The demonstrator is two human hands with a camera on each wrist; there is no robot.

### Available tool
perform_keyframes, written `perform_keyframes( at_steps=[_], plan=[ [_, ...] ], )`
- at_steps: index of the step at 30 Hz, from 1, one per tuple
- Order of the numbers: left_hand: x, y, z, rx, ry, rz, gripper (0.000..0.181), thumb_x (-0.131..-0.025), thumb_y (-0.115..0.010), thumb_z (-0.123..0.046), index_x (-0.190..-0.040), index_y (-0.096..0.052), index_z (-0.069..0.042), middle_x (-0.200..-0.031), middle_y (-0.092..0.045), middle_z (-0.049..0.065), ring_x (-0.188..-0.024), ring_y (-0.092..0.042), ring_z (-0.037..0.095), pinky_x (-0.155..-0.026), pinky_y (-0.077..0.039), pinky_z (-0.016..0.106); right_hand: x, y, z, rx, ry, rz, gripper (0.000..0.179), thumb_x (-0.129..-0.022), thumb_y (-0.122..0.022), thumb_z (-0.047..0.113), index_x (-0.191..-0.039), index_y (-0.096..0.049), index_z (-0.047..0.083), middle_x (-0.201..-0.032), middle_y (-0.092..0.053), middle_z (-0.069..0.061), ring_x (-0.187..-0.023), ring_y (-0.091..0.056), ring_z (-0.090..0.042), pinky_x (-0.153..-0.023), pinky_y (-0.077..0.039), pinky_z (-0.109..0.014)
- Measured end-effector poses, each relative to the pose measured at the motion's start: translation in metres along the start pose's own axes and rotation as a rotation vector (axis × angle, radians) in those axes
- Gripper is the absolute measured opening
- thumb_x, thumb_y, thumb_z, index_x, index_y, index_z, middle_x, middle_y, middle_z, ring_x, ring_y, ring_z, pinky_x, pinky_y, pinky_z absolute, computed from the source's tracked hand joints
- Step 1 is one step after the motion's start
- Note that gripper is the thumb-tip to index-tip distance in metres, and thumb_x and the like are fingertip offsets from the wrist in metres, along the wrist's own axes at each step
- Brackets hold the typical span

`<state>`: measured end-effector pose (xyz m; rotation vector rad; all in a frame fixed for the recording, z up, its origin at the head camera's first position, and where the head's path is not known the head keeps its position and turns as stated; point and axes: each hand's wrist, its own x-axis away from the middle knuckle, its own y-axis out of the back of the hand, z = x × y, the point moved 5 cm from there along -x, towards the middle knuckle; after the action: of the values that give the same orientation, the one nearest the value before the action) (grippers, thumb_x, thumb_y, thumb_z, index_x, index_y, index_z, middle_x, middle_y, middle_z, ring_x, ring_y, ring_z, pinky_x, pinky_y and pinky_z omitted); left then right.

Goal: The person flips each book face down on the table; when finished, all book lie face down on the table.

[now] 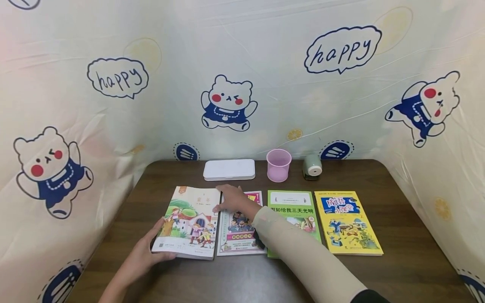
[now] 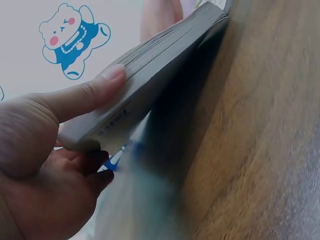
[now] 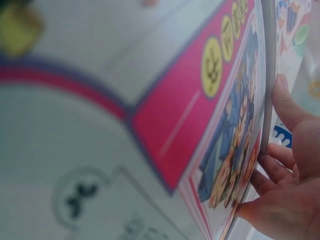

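A thick white book with an illustrated cover lies leftmost in a row of books. My left hand grips its lower left corner; in the left wrist view the thumb presses the page edges and the fingers go under the book, which is tilted off the table there. My right hand holds the book's upper right corner, thumb at the right side. Below that hand lies a second book with a pink and white cover, close up in the right wrist view. Part of it is hidden by the right hand and sleeve.
Right of these lie a green book, partly under my right forearm, and a yellow book. Along the back of the brown table stand a white case, a pink cup and a green pencil sharpener. Printed cloth surrounds the back and sides.
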<state>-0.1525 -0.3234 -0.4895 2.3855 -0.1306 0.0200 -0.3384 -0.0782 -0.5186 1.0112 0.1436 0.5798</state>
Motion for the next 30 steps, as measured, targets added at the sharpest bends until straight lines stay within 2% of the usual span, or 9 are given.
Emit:
perform_keyframes(
  at_steps=[2, 5, 9, 14, 17, 20, 25, 27, 30],
  plan=[
    [0.001, 0.001, -0.001, 0.027, 0.0, -0.008, 0.119, -0.074, -0.094, -0.026, -0.161, -0.021, 0.005, -0.164, -0.025, 0.032, -0.145, -0.033, 0.045, -0.094, -0.019, -0.005, 0.001, 0.0, 0.0, -0.001, 0.001, -0.001, 0.093, -0.085, -0.082, 0.049, -0.161, -0.038, 0.018, -0.164, -0.04, -0.002, -0.154, -0.033, -0.023, -0.126, -0.016, -0.06],
    [0.002, 0.002, -0.003, 0.058, 0.03, -0.023, 0.116, -0.076, -0.093, -0.026, -0.163, -0.02, 0.0, -0.16, -0.036, 0.031, -0.13, -0.05, 0.028, -0.092, -0.031, 0.0, 0.001, 0.0, -0.001, -0.008, 0.005, -0.003, 0.093, -0.085, -0.083, 0.049, -0.161, -0.038, 0.017, -0.164, -0.041, -0.002, -0.153, -0.034, -0.023, -0.126, -0.016, -0.059],
    [0.005, 0.002, -0.008, 0.139, 0.061, -0.061, 0.112, -0.08, -0.091, -0.022, -0.165, -0.019, -0.009, -0.15, -0.049, 0.031, -0.108, -0.056, 0.004, -0.085, -0.04, 0.006, 0.002, 0.001, -0.001, -0.027, 0.019, -0.012, 0.093, -0.085, -0.083, 0.048, -0.16, -0.039, 0.016, -0.163, -0.041, -0.003, -0.153, -0.034, -0.024, -0.126, -0.015, -0.06],
    [0.007, -0.002, -0.017, 0.312, 0.002, -0.128, 0.104, -0.082, -0.086, -0.005, -0.165, -0.024, -0.011, -0.139, -0.055, 0.036, -0.097, -0.064, 0.0, -0.079, -0.052, 0.014, 0.003, 0.001, -0.001, -0.031, 0.017, -0.008, 0.093, -0.086, -0.082, 0.048, -0.161, -0.038, 0.016, -0.163, -0.041, -0.003, -0.153, -0.034, -0.023, -0.126, -0.014, -0.059],
    [0.008, -0.005, -0.021, 0.378, -0.041, -0.15, 0.1, -0.083, -0.083, 0.002, -0.164, -0.025, -0.01, -0.142, -0.051, 0.038, -0.098, -0.065, 0.0, -0.078, -0.055, 0.015, 0.003, 0.001, -0.002, -0.032, 0.008, -0.007, 0.093, -0.086, -0.082, 0.048, -0.161, -0.038, 0.017, -0.163, -0.042, -0.002, -0.153, -0.034, -0.023, -0.126, -0.015, -0.058],
    [0.007, -0.006, -0.023, 0.421, -0.05, -0.154, 0.098, -0.084, -0.081, 0.005, -0.164, -0.025, -0.008, -0.15, -0.042, 0.039, -0.102, -0.064, -0.004, -0.081, -0.054, 0.013, 0.003, 0.001, -0.002, -0.032, 0.004, -0.012, 0.092, -0.085, -0.083, 0.048, -0.16, -0.039, 0.018, -0.163, -0.042, -0.002, -0.153, -0.035, -0.023, -0.126, -0.015, -0.058],
    [0.005, -0.012, -0.028, 0.695, -0.022, -0.127, 0.094, -0.087, -0.073, 0.013, -0.163, -0.019, -0.001, -0.165, -0.015, 0.035, -0.118, -0.058, -0.01, -0.095, -0.052, 0.016, 0.001, -0.001, -0.003, -0.03, 0.004, -0.014, 0.092, -0.086, -0.082, 0.048, -0.16, -0.038, 0.018, -0.163, -0.042, -0.002, -0.152, -0.035, -0.023, -0.127, -0.014, -0.057],
    [0.004, -0.014, -0.032, 0.815, -0.009, -0.127, 0.092, -0.088, -0.068, 0.017, -0.163, -0.017, 0.002, -0.168, -0.009, 0.032, -0.123, -0.056, -0.008, -0.099, -0.05, 0.018, 0.001, -0.001, -0.003, -0.032, 0.005, -0.013, 0.092, -0.085, -0.082, 0.049, -0.16, -0.039, 0.018, -0.163, -0.042, -0.002, -0.152, -0.036, -0.023, -0.127, -0.014, -0.057],
    [0.004, -0.016, -0.037, 0.902, -0.009, -0.153, 0.09, -0.089, -0.065, 0.018, -0.162, -0.015, 0.004, -0.168, -0.009, 0.031, -0.124, -0.057, -0.005, -0.1, -0.05, 0.02, 0.002, -0.001, -0.003, -0.042, 0.006, -0.015, 0.092, -0.085, -0.083, 0.048, -0.16, -0.039, 0.017, -0.163, -0.043, -0.003, -0.152, -0.036, -0.023, -0.127, -0.014, -0.057]
  ],
)
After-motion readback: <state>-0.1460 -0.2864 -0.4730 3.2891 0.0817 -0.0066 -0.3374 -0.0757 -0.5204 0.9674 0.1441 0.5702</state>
